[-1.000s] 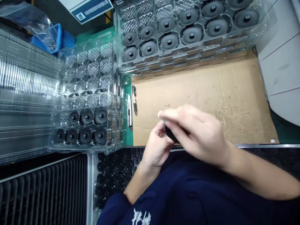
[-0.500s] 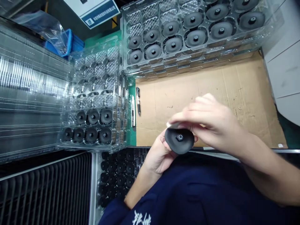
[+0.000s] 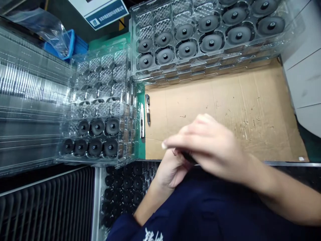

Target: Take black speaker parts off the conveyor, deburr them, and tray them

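A black dish-shaped part [image 3: 188, 156] is between my two hands, mostly hidden, with only a dark sliver showing. My left hand [image 3: 174, 169] is closed around it from below, close to my body. Over the top lies my right hand [image 3: 209, 144], smeared by motion, its fingers bent together across the part and one finger reaching left. A small white patch [image 3: 164, 146] shows at that fingertip; I cannot tell whether it is a cover or a scrap of cloth. What the right fingers grip is hidden.
Cardboard [image 3: 220, 100] covers the bench, with a pen [image 3: 147, 110] and a utility knife [image 3: 142, 120] at its left. Stacked clear trays [image 3: 175, 63] of black parts stand behind; another tray stack [image 3: 120, 134] stands left. A blue bin [image 3: 76, 45] sits beyond.
The part's hollow face with its centre nut was visible before; now my right hand covers it. My right hand has moved left and down over the part.
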The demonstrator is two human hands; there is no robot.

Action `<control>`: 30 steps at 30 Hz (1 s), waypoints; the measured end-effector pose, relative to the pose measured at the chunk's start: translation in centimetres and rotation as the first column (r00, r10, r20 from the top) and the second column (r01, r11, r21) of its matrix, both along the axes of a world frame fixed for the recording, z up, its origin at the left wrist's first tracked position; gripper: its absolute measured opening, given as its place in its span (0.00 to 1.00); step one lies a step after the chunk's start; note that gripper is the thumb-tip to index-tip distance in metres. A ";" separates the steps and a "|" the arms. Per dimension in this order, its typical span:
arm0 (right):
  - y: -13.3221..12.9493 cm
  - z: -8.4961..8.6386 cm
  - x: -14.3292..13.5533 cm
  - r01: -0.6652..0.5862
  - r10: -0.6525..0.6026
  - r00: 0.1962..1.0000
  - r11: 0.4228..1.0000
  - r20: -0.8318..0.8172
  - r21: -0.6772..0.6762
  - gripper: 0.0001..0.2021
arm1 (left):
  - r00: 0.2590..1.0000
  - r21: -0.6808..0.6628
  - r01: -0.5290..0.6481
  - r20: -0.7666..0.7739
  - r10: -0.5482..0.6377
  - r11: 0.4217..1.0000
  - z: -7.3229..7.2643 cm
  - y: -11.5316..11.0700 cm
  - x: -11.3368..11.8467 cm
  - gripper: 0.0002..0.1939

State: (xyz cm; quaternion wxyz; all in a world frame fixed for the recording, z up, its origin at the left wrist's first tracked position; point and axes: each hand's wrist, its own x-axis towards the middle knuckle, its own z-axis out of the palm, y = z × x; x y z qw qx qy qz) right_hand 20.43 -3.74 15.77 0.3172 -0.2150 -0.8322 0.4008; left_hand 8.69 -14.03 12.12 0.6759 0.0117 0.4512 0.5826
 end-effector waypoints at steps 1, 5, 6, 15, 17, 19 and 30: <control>0.5 -0.8 0.1 0.040 -0.042 0.999 0.992 -0.011 -0.116 0.12 | 1.000 0.040 0.015 0.020 -0.016 0.999 0.1 0.1 -0.2 0.17; 2.2 -4.8 1.6 0.123 -0.170 0.985 0.704 0.002 -0.700 0.11 | 0.999 0.139 -0.008 0.040 0.002 0.990 0.0 0.7 -1.0 0.29; 2.3 -5.7 2.0 0.084 -0.174 0.984 0.602 -0.028 -0.794 0.13 | 0.999 0.138 -0.021 0.032 0.017 0.990 -0.2 0.8 -1.2 0.28; -0.7 -8.0 2.2 -0.060 -0.311 0.945 0.130 -0.098 -0.990 0.20 | 0.996 0.135 -0.086 0.025 0.084 0.987 -1.3 1.1 -1.8 0.25; -1.0 -8.1 2.0 -0.034 -0.355 0.931 0.136 -0.081 -0.990 0.16 | 0.996 0.126 -0.088 0.016 0.087 0.988 -1.3 1.1 -1.8 0.25; -1.4 -8.1 2.0 0.003 -0.400 0.915 0.151 -0.058 -0.989 0.13 | 0.995 0.123 -0.095 0.000 0.096 0.988 -1.4 1.0 -1.8 0.26; -2.0 -3.4 1.7 0.125 -0.317 0.945 0.571 -0.078 -0.811 0.12 | 0.995 0.164 -0.057 -0.067 0.069 0.985 -1.3 0.3 -0.7 0.29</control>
